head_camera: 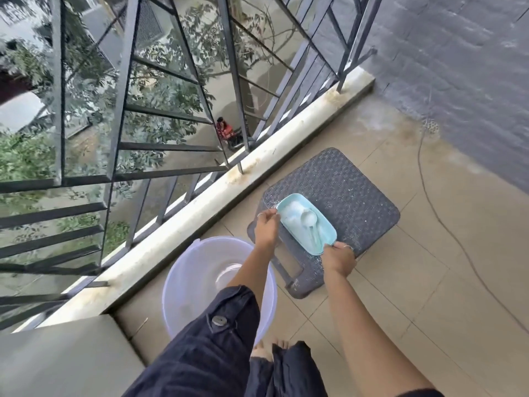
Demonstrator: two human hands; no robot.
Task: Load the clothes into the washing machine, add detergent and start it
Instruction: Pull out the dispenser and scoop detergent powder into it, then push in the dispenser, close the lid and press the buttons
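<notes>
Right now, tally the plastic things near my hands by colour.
Grey: 1, the grey woven-pattern plastic stool.
Light blue: 1, the light blue rectangular plastic tub of white powder.
White: 2, the white plastic scoop in the tub and the translucent white round bucket.
Total: 4.

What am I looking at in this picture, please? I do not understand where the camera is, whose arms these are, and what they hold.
There is no machine here: a person works with bare hands, and the single camera sits on the head, looking down. So the arms enter from the bottom edge. The left grip, meaning the left hand, pinches the far end of a light blue container; the right grip holds its near end. The container appears to rest on a dark stool. Inside lie white powder, probably detergent, and a white scoop. A pale bucket stands on the tiled floor beside the stool. No washing machine shows.
</notes>
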